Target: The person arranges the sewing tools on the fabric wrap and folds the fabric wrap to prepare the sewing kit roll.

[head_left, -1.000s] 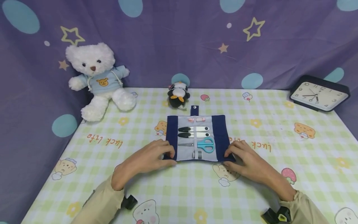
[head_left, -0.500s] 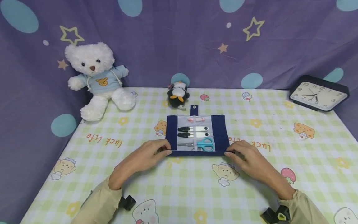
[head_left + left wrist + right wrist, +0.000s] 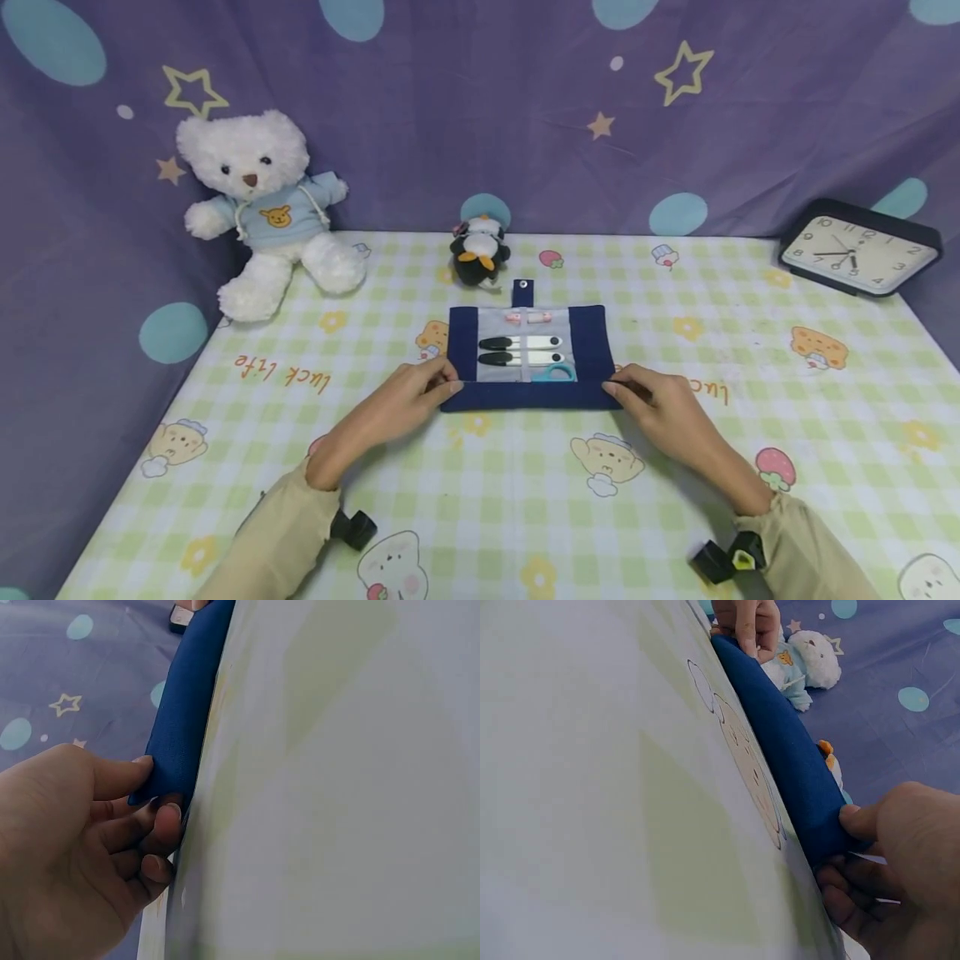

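A navy fabric sewing kit case [image 3: 592, 346] lies spread on the table, its near edge folded up over the lower part of its grey lining. My left hand [image 3: 408, 400] pinches the near left corner of the fold between thumb and fingers. At the near right corner my right hand [image 3: 660, 404] pinches the fold likewise. Both wrist views show the blue folded strip [image 3: 176, 712] between the hands. Under an elastic band sit two white-and-black tools [image 3: 536, 358], a pink-and-white item [image 3: 536, 317] and scissors with turquoise handles [image 3: 555, 372], partly covered by the fold.
Beyond the case's snap tab [image 3: 522, 292] sits a penguin plush [image 3: 480, 254]. A white teddy bear [image 3: 277, 218] leans at the back left, and a black-framed clock [image 3: 855, 254] stands at the back right. A checked cloth [image 3: 480, 517] covers the table; a purple curtain [image 3: 450, 108] hangs behind.
Both hands have moved away from the body, turning the case's near edge up and over. The fold now covers the grey metal item and much of the scissors.
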Motion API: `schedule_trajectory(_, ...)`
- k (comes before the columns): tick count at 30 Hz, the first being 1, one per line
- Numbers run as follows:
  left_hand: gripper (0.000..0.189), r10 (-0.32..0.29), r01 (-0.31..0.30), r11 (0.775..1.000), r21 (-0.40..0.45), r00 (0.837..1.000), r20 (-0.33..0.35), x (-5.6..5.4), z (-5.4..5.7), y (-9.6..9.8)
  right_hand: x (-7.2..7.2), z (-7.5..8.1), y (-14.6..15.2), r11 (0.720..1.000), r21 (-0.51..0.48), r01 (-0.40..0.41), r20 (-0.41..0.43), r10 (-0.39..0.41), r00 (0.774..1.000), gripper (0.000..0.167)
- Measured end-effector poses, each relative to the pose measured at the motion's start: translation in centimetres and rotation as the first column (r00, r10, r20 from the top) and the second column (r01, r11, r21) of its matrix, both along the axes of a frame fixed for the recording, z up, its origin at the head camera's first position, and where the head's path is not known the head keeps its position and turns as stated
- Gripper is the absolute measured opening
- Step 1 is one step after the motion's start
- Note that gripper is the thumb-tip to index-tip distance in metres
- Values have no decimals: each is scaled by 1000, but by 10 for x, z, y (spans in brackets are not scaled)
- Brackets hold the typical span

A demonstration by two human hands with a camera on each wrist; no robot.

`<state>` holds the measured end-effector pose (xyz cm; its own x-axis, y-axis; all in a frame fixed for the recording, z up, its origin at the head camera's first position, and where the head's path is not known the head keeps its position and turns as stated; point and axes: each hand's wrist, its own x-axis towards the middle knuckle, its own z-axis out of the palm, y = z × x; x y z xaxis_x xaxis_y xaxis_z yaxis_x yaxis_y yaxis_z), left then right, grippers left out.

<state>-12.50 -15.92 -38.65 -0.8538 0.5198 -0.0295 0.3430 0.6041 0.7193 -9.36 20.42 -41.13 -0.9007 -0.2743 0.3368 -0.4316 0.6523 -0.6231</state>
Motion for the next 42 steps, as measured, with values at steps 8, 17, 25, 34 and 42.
schedule_trajectory(8, 9, 47, -47, 999, -25, 999, -17, -3, 1, 5, -3, 1, -5, 998, 26, 56, 64, -57, 996, 3)
schedule_trajectory(17, 9, 59, -60, 997, -54, 998, -29, -4, 3, 10, 0, -3, -2, 999, 41, -30, -28, 31, 999, 22)
schedule_trajectory(25, 8, 66, -70, 993, -94, 997, -47, -3, 4, 10, 5, -2, -1, 984, 148, -99, 14, 98, 995, 35)
schedule_trajectory(34, 7, 59, -67, 991, -116, 996, -67, -6, 5, 9, 0, -6, 0, 968, 216, -126, -162, 163, 973, 39)
schedule_trajectory(42, 19, -87, 47, 986, -160, 963, -257, -2, 3, 4, 1, -8, 1, 962, 241, -131, -147, 170, 974, 36)
